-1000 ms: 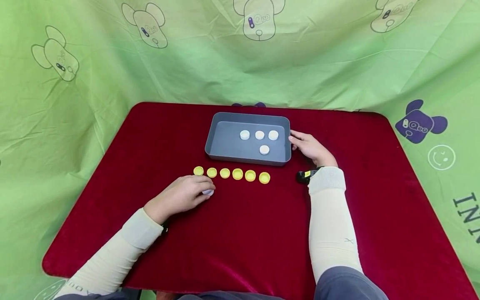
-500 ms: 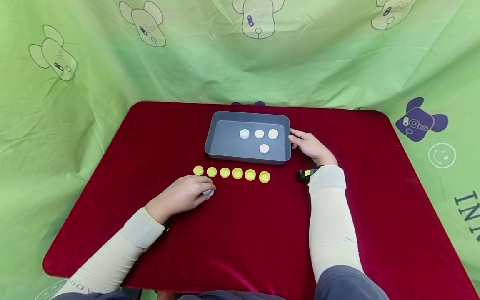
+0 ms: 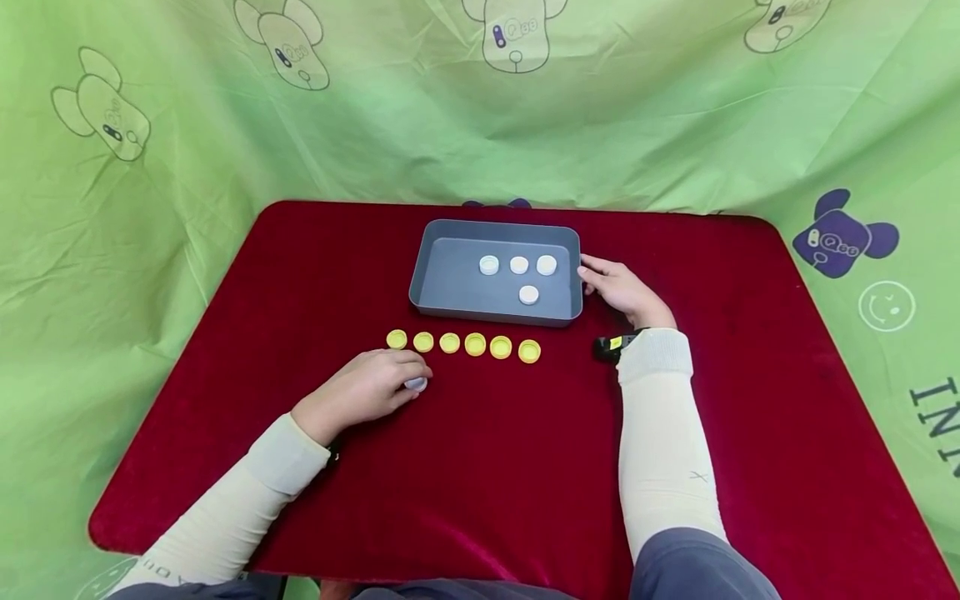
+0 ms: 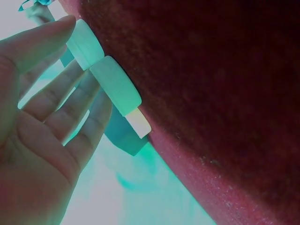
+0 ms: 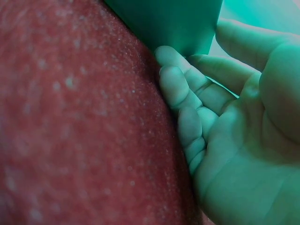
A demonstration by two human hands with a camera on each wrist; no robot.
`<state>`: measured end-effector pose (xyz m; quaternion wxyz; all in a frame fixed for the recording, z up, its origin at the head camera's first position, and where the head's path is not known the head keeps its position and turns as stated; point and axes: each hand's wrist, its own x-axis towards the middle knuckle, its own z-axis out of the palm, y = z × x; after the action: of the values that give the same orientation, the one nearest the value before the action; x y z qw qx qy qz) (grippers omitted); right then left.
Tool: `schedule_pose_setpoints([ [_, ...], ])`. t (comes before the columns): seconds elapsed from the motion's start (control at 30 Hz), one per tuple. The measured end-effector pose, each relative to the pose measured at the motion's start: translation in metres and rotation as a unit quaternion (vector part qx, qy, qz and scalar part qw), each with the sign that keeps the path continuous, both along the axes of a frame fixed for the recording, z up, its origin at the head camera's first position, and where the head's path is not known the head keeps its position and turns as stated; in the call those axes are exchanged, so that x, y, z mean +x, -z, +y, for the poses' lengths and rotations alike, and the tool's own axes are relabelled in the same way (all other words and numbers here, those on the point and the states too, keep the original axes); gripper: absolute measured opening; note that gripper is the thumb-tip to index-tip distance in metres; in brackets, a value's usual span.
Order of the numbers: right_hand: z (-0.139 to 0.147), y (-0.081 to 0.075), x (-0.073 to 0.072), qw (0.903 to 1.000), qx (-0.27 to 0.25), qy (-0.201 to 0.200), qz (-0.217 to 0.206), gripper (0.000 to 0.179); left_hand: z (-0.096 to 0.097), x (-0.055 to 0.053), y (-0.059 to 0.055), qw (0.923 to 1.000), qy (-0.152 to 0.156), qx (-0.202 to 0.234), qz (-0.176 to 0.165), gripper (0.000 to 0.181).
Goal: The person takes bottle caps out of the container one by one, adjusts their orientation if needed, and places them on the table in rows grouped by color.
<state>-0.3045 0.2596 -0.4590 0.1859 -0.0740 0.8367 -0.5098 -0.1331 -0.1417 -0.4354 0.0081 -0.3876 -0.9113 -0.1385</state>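
Observation:
My left hand (image 3: 367, 385) pinches a white bottle cap (image 3: 416, 383) on the red cloth, thumb on the near side and fingers over the far side. In the left wrist view two caps stand side by side, the thumb tip at the edge of one cap (image 4: 85, 44) and the fingers behind the other cap (image 4: 116, 86). At the right end of a grey tray (image 3: 450, 279), my right hand (image 3: 624, 293) holds the end wall with thumb and index finger. Its other fingers curl low beside the tray (image 5: 168, 23) in the right wrist view.
Several white caps (image 3: 528, 295) lie in the right half of the tray. A row of several yellow caps (image 3: 475, 344) runs between the tray and the left hand. Red cloth (image 3: 510, 467) covers the table, and a green printed curtain (image 3: 405, 125) hangs behind it.
The whole scene has shifted slightly upward in the head view. Both hands, the tray and the caps keep their places relative to each other.

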Motion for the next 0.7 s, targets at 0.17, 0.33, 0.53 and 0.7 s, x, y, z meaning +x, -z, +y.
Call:
schedule_pose_setpoints([
  [0.17, 0.0, 0.001, 0.0, 0.9999, 0.009, -0.001, -0.006, 0.056, -0.001, 0.001, -0.002, 0.9998, 0.001, -0.011, -0.014, 0.022],
  [0.33, 0.002, 0.0, 0.0, 0.9999, 0.011, 0.003, 0.001, 0.055, -0.004, -0.002, -0.009, 0.9997, -0.006, -0.017, -0.017, 0.033],
  [0.53, 0.0, -0.001, 0.0, 0.9999, 0.016, -0.003, -0.005, 0.056, -0.01, -0.006, -0.018, 0.9997, -0.019, -0.013, -0.011, 0.034],
  [0.7, 0.0, -0.003, 0.001, 0.9999, 0.011, -0.003, -0.006, 0.056, -0.01, -0.015, -0.028, 0.9997, -0.019, 0.006, 0.014, 0.024],
])
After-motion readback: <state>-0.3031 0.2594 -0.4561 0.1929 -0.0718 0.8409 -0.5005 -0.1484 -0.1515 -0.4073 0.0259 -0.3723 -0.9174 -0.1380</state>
